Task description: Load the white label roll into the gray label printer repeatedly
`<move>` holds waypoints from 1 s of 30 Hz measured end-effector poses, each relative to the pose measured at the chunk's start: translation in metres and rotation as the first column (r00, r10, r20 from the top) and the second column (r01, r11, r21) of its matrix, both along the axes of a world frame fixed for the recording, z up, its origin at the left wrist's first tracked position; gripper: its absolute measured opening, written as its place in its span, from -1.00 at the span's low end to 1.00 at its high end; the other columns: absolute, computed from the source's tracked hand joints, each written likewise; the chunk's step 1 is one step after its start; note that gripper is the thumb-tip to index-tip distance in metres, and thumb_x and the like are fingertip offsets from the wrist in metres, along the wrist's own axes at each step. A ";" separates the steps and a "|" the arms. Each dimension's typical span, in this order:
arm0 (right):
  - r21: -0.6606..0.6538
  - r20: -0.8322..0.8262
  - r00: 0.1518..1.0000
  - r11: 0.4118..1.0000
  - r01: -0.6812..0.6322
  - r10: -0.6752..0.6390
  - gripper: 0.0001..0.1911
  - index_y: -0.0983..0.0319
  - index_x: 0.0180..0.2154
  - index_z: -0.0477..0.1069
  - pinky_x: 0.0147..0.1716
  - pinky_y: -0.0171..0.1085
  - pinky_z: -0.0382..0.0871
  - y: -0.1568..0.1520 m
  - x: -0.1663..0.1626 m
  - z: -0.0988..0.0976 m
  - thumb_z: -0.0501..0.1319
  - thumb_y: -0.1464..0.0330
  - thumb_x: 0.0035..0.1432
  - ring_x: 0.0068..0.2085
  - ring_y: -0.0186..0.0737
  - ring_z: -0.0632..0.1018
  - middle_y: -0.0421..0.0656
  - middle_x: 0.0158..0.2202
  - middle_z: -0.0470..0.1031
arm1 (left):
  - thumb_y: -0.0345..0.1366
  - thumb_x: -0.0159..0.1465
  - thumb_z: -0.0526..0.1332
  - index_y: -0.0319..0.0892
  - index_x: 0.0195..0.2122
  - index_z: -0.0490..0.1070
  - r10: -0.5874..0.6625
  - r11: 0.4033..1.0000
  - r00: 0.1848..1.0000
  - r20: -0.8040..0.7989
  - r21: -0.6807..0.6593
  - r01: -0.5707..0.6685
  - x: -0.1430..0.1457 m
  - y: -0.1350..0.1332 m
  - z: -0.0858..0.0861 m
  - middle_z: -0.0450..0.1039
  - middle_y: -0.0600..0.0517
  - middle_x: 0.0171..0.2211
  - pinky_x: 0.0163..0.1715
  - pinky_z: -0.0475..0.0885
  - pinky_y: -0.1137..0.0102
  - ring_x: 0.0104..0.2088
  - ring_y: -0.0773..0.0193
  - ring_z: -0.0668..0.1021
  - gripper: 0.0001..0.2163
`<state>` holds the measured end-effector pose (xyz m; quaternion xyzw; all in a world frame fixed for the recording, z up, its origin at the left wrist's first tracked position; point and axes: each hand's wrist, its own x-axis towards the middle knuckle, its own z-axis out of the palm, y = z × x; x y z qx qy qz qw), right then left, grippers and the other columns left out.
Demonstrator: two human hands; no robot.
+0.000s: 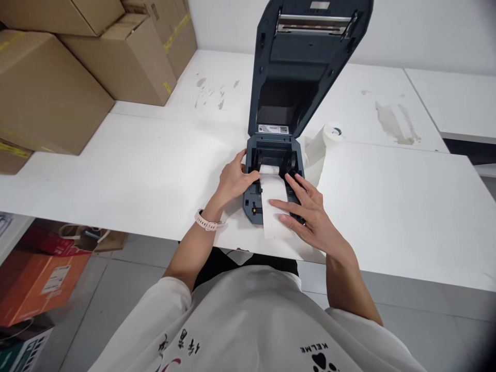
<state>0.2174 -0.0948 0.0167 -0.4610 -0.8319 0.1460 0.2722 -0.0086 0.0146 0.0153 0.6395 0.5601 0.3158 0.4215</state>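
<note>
A dark blue-grey label printer (252, 202) stands on the white table with its lid (298, 57) raised. Out of its bay a strip of white label paper (274, 217) runs over the front edge towards me. My left hand (234, 178) grips the printer's left wall, fingers along the outside and the thumb reaching inside beside the paper. Over the paper lies my right hand (310, 209), fingers spread; some fingertips rest on the strip and others are near the right black roll holder (289, 161). The paper's far end inside the bay is partly hidden.
Behind the printer on the right lies a white roll (331, 133) with a loose length of backing paper (315, 157). Cardboard boxes (127, 57) are stacked at the back left. An orange box (42, 284) and a paper bag (93, 237) sit below the table's left edge.
</note>
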 end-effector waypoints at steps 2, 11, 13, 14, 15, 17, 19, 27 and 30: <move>-0.003 0.015 1.000 1.000 0.009 -0.009 -0.65 -0.06 0.21 0.50 0.43 0.22 0.03 0.000 0.000 0.000 0.16 0.22 0.46 0.54 0.09 0.02 -0.28 0.56 -0.07 | -0.24 0.18 0.25 -0.11 0.37 0.27 -0.001 1.000 1.000 0.005 0.000 0.001 0.000 0.000 -0.001 0.58 0.04 -0.36 -0.37 0.42 0.33 -0.39 0.22 0.54 -0.32; 0.030 0.069 0.990 0.992 0.120 -0.122 -0.64 -0.13 0.21 0.47 0.43 0.38 -0.19 -0.011 -0.009 0.000 0.16 0.22 0.46 0.55 0.17 -0.04 -0.29 0.57 -0.14 | -0.21 0.19 0.27 -0.10 0.35 0.29 -0.009 1.000 1.000 -0.002 0.003 0.009 0.000 -0.001 0.001 0.57 0.04 -0.36 -0.36 0.45 0.33 -0.39 0.21 0.55 -0.34; 0.036 0.072 0.987 0.989 0.140 -0.143 -0.64 -0.13 0.22 0.47 0.43 0.41 -0.18 -0.013 -0.011 -0.001 0.16 0.22 0.46 0.55 0.19 -0.04 -0.28 0.57 -0.12 | -0.20 0.19 0.28 -0.10 0.36 0.28 -0.009 1.000 1.000 0.000 0.004 0.009 0.000 -0.001 0.000 0.59 0.03 -0.34 -0.33 0.46 0.32 -0.37 0.20 0.56 -0.32; 0.035 0.071 0.987 0.989 0.144 -0.146 -0.64 -0.12 0.22 0.47 0.42 0.41 -0.18 -0.014 -0.012 -0.001 0.16 0.22 0.46 0.55 0.20 -0.04 -0.28 0.57 -0.12 | -0.20 0.19 0.28 -0.10 0.37 0.27 -0.008 1.000 1.000 0.001 0.007 0.008 0.000 -0.001 0.000 0.59 0.03 -0.33 -0.33 0.47 0.32 -0.37 0.20 0.56 -0.32; 0.033 0.068 0.987 0.989 0.144 -0.146 -0.64 -0.11 0.21 0.47 0.42 0.42 -0.17 -0.014 -0.012 -0.001 0.16 0.22 0.46 0.55 0.20 -0.04 -0.27 0.57 -0.11 | -0.20 0.19 0.28 -0.10 0.37 0.27 -0.008 1.000 1.000 0.000 0.009 0.008 0.000 -0.001 0.000 0.59 0.02 -0.32 -0.32 0.47 0.32 -0.37 0.21 0.57 -0.32; 0.031 0.062 0.988 0.990 0.138 -0.139 -0.65 -0.10 0.21 0.48 0.42 0.42 -0.16 -0.014 -0.012 -0.002 0.15 0.22 0.46 0.55 0.20 -0.05 -0.25 0.57 -0.10 | -0.19 0.20 0.28 -0.11 0.37 0.28 -0.008 1.000 1.000 -0.004 0.011 0.008 0.000 -0.001 0.000 0.59 0.02 -0.33 -0.32 0.47 0.32 -0.36 0.20 0.57 -0.33; 0.027 0.059 0.990 0.991 0.128 -0.130 -0.65 -0.08 0.21 0.48 0.42 0.41 -0.15 -0.013 -0.012 -0.002 0.15 0.22 0.47 0.55 0.19 -0.05 -0.23 0.56 -0.08 | -0.18 0.20 0.27 -0.11 0.37 0.28 -0.009 1.000 1.000 -0.009 0.008 0.009 0.000 -0.001 0.000 0.60 0.02 -0.32 -0.31 0.47 0.32 -0.35 0.19 0.58 -0.33; 0.019 0.041 0.993 0.994 0.106 -0.106 -0.65 -0.10 0.21 0.47 0.43 0.39 -0.14 -0.013 -0.010 -0.002 0.18 0.22 0.45 0.56 0.15 -0.05 -0.25 0.56 -0.06 | -0.16 0.21 0.28 -0.12 0.37 0.28 -0.009 1.000 1.000 -0.028 0.004 0.010 0.000 -0.001 0.003 0.60 0.01 -0.33 -0.32 0.47 0.31 -0.36 0.18 0.57 -0.33; 0.017 0.043 0.993 0.994 0.105 -0.106 -0.65 -0.11 0.21 0.47 0.43 0.38 -0.14 -0.013 -0.009 -0.003 0.18 0.22 0.45 0.56 0.14 -0.06 -0.26 0.56 -0.07 | -0.15 0.21 0.29 -0.12 0.38 0.26 -0.012 1.000 1.000 -0.026 -0.004 0.012 0.000 -0.001 0.003 0.61 0.00 -0.31 -0.30 0.47 0.30 -0.34 0.16 0.58 -0.31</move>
